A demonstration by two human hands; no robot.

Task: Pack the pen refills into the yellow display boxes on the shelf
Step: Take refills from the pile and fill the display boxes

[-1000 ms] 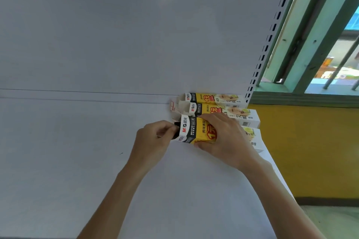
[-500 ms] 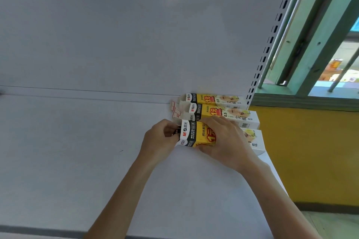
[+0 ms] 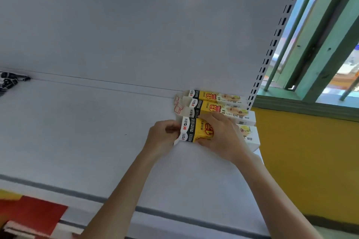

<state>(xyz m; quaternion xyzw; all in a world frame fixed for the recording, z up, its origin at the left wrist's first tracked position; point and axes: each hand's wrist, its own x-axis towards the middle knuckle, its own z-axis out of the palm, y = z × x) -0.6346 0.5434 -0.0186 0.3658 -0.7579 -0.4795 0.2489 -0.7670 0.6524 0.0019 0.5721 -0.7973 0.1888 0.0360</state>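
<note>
Yellow-and-black display box point(image 3: 196, 132) lies btwn both hands, long axis running left-right, open end facing left. Left hand point(image 3: 162, 135): fingers curled tight against that open end; whether they pinch refills or a flap can't be told. Right hand point(image 3: 223, 137): fingers wrapped over box top, thumb on near side, gripping it. Next push likely goes rightward along box length, w/ left hand nearer the mouth. Both forearms reach up from below. Two more boxes point(image 3: 213, 107) lie just behind, on white shelf point(image 3: 77, 141) near its right end.
</note>
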